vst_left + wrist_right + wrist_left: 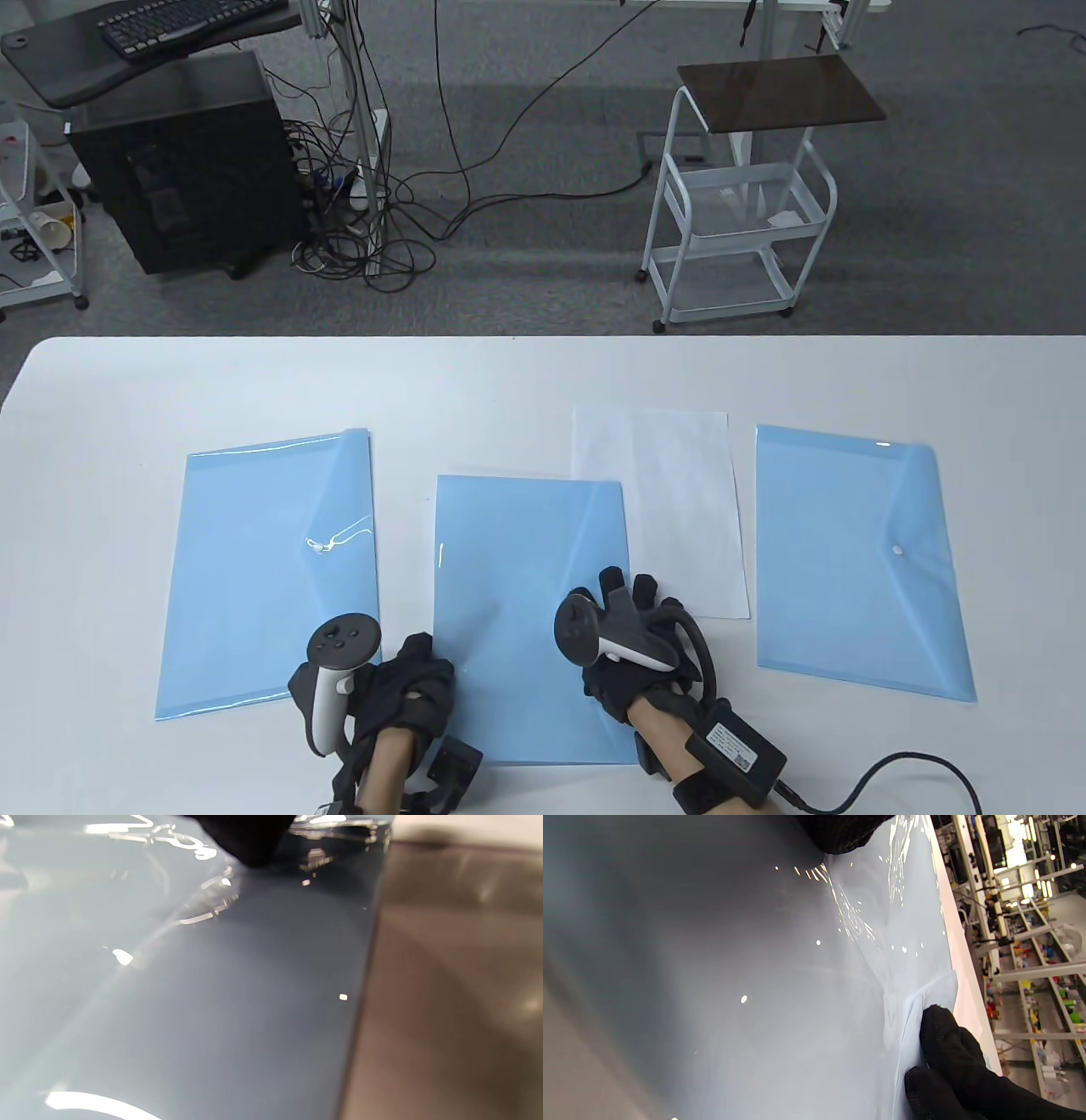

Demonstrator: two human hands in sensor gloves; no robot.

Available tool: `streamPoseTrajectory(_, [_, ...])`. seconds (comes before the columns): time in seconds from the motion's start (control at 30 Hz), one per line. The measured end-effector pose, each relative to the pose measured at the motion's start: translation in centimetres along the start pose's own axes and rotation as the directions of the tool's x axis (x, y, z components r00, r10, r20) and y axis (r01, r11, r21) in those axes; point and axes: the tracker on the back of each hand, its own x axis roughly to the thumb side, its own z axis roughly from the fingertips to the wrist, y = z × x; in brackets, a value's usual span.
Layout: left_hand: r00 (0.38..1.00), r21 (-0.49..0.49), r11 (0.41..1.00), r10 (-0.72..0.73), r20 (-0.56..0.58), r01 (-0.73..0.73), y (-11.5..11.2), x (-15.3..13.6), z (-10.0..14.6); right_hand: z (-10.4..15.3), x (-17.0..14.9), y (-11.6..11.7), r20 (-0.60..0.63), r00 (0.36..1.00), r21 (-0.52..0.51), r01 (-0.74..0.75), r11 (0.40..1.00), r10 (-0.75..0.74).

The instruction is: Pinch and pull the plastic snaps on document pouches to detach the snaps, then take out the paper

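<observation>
Three blue document pouches lie on the white table [509, 382]. My left hand [416, 675] sits with curled fingers at the lower left edge of the middle pouch [517, 577]; a fingertip [840, 834] presses into the plastic, which creases around it. My right hand [624, 607] is at that pouch's right edge, and its fingers [939, 1035] hold the flap edge, which lifts slightly. A gloved fingertip [246, 840] bears on the pouch [169, 1005]. A white paper [670, 509] lies flat just right of this pouch. The right pouch [857, 560] is snapped closed [898, 550]. The left pouch [271, 577] shows its snap [318, 548].
The right glove's cable [899, 768] trails over the table's front right corner. Beyond the far edge are a white trolley [738, 212], a black computer case [187, 161] and tangled floor cables [382, 229].
</observation>
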Motion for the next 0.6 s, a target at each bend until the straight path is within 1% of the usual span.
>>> streamPoseTrajectory(0.17, [1.000, 0.000, 1.000, -0.001, 0.002, 0.001, 0.0, 0.0, 0.0, -0.1, 0.3, -0.2, -0.003, 1.000, 0.024, -0.004, 1.000, 0.004])
streamPoseTrajectory(0.27, [1.000, 0.015, 1.000, -0.023, 0.004, 0.023, -0.1, 0.1, 0.1, 0.0, -0.7, -0.4, -0.007, 0.998, 0.057, 0.066, 0.996, -0.066])
streamPoseTrajectory(0.33, [1.000, 0.017, 1.000, -0.021, 0.002, 0.021, -0.2, 0.2, 0.1, 0.1, -1.4, -0.6, -0.006, 0.993, 0.043, 0.114, 0.993, -0.114])
streamPoseTrajectory(0.47, [1.000, 0.012, 1.000, -0.018, 0.001, 0.018, -0.1, 0.2, 0.0, 1.2, -3.5, -2.1, -0.021, 0.974, -0.092, 0.221, 0.971, -0.224])
streamPoseTrajectory(0.6, [1.000, 0.010, 1.000, -0.016, 0.000, 0.016, -0.1, 0.2, 0.1, 3.6, -6.0, -4.2, -0.025, 0.956, -0.231, 0.280, 0.932, -0.294])
